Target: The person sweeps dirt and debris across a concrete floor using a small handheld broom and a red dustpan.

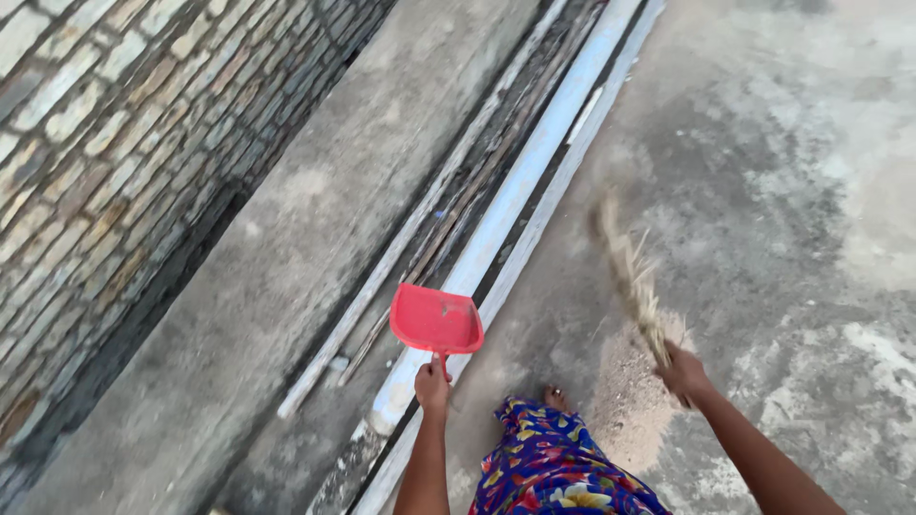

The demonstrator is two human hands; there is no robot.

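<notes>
An outdoor yard beside a building

A rough concrete floor (782,191) runs along a brick wall (105,162), with long pipes (515,191) and slats lying by a raised concrete strip (315,248).

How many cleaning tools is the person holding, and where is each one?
2. The red dustpan is in the left hand, above the pale pipes. The straw broom is in the right hand, over the sand pile.

Red dustpan (436,320) held up; straw broom (632,278) over sand pile (628,396).
</notes>
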